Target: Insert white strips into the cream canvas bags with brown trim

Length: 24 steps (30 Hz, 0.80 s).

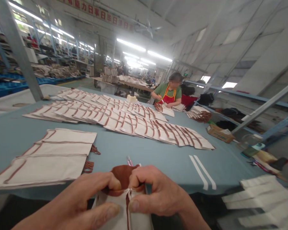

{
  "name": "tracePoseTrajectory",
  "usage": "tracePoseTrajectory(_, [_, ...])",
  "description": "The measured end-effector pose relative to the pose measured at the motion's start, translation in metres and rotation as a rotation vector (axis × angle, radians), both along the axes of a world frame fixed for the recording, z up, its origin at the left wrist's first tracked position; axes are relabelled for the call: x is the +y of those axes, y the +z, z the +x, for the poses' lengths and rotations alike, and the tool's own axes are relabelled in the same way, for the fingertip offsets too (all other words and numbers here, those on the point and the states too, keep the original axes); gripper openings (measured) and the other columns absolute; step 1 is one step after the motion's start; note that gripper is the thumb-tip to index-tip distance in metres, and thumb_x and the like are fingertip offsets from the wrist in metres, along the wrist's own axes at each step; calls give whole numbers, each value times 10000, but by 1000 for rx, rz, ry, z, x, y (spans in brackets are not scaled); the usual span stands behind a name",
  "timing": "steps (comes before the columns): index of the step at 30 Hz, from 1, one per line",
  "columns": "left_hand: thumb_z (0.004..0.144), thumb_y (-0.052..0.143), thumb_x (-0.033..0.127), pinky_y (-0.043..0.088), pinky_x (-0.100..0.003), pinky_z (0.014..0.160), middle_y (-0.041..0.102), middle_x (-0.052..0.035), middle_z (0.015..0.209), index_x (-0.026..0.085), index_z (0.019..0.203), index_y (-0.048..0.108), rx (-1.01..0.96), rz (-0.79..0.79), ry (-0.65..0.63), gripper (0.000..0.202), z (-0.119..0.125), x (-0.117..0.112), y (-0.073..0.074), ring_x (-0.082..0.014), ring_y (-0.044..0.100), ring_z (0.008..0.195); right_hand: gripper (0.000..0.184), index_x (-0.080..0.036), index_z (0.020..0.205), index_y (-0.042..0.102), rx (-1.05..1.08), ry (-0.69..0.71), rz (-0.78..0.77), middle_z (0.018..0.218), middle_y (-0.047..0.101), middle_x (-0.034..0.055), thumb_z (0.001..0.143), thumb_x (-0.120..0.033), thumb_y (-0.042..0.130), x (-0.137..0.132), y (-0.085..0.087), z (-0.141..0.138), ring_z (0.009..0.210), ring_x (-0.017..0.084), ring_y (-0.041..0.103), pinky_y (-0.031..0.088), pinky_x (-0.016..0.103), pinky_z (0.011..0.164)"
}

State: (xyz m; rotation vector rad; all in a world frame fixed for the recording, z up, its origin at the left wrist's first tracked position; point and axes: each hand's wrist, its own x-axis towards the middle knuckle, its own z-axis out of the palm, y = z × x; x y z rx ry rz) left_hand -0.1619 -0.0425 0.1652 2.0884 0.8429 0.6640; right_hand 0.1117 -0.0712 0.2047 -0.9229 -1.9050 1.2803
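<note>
In front of me, at the table's near edge, is a cream fabric pouch with a brown inner lining and a brown seam strip down its front. My left hand grips its rim, fingers tucked into the opening and thumb against the front. With thumb and curled fingers, my right hand pinches the rim at the top of the seam. Just behind the pouch lie small thread snips, partly hidden by it. A fanned stack of cream pouches with brown edging rests to the left.
Long overlapping rows of similar pouches cross the blue-green table. Two white strips lie at right, near bottles and a cardboard box. A co-worker in a red apron handles pieces at the far side.
</note>
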Motion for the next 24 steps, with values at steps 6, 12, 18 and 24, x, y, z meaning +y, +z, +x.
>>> tracePoseTrajectory(6, [1018,582,368,480,-216,771,726,33,874,257,900,712,86,22,-106,208,38,5,26,-178,667,847,434,-232,733,498,-79,-31,125,710,491,-85,901,-430,846,-5,3,8,655,101,400,347,256,614])
tracePoseTrajectory(12, [1022,538,373,395,-242,666,583,47,752,235,782,591,77,-80,-174,282,50,5,25,-159,531,734,372,-223,786,568,-201,-110,227,779,607,-68,937,-376,871,-6,-8,20,736,121,521,417,274,770])
tracePoseTrajectory(18, [996,549,465,347,-264,629,456,47,765,235,755,481,20,-327,-221,340,68,7,24,-156,419,716,322,-219,842,615,-175,-121,188,834,658,-53,944,-364,884,-3,-21,25,773,135,567,425,264,785])
tracePoseTrajectory(24, [927,596,421,311,-269,600,426,56,729,243,721,442,10,-401,-199,312,70,6,15,-145,370,680,260,-218,852,632,-177,-125,130,856,697,-46,932,-258,876,-7,-25,24,788,133,596,438,260,806])
